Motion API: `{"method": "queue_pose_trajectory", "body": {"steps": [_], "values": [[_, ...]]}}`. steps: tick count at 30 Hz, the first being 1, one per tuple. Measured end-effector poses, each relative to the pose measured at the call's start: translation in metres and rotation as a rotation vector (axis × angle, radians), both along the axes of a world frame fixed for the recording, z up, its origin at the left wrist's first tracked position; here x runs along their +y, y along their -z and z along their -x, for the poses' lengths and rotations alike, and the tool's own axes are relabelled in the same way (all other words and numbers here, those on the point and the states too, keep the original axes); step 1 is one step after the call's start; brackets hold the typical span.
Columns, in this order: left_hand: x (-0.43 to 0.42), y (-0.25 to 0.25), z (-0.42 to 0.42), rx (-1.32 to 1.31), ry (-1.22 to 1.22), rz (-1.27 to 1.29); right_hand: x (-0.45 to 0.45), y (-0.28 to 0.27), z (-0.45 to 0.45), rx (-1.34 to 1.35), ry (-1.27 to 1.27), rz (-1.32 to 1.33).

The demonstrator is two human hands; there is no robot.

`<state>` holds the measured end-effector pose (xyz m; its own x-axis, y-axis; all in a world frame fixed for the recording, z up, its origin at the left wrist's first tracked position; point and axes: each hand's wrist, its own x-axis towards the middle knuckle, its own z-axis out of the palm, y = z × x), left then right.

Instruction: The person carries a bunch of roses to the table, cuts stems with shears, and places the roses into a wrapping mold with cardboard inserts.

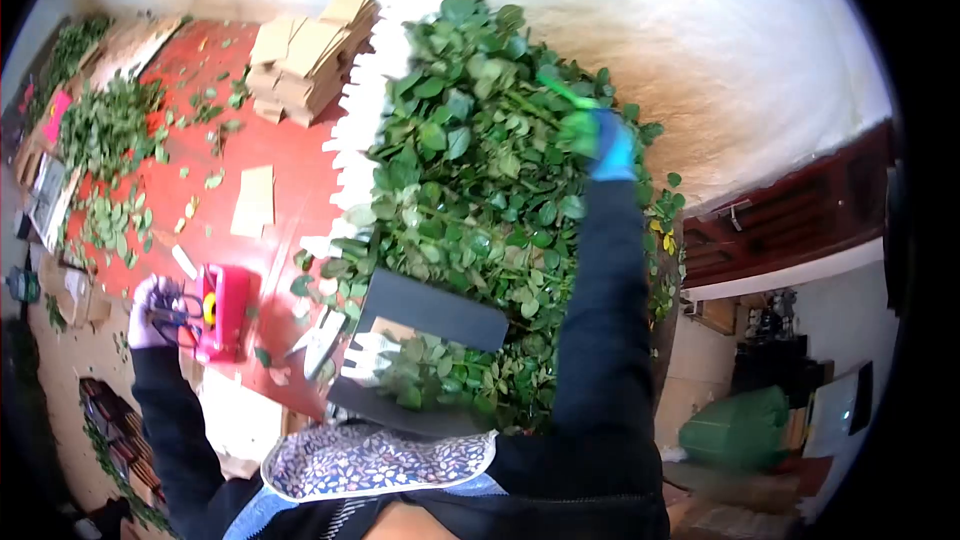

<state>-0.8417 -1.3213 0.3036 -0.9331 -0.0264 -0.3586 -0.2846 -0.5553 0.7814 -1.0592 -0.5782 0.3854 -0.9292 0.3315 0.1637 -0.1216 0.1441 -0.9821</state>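
My left hand (146, 312), in a pale glove, is closed around a dark looped thing (176, 308) whose kind I cannot make out. Right beside it on the red table stands a pink tape dispenser (228, 312) with a yellow roll. At the far right of a big heap of leafy green stems (480, 200), my right hand (610, 148) reaches out in a blue glove, blurred by motion. Its fingers appear closed on a bright green stem (566, 92). A dark grey board (435, 308) lies on the near part of the heap, beside a white fork-shaped piece (370, 356).
Stacked brown cardboard pieces (312, 55) stand at the back of the red table (300, 155), with one loose card (254, 202) nearer. White toothed edging (358, 130) borders the heap. More cut leaves (112, 130) lie left. A wall rises behind; a green sack (735, 427) sits right.
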Motion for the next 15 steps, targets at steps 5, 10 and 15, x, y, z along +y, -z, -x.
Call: {"method": "queue_pose_trajectory", "body": {"steps": [5, 10, 15], "values": [[-0.091, 0.070, 0.026, -0.175, -0.254, -0.090, 0.072, 0.018, -0.192, -0.032, 0.313, -0.482], [-0.215, 0.172, 0.091, -0.314, -0.177, 0.068, 0.223, 0.057, -0.606, -0.467, 1.020, -0.980], [-0.181, 0.179, 0.147, -0.127, 0.156, 0.916, 0.161, 0.053, -0.923, -0.967, 1.172, -1.511]]}}
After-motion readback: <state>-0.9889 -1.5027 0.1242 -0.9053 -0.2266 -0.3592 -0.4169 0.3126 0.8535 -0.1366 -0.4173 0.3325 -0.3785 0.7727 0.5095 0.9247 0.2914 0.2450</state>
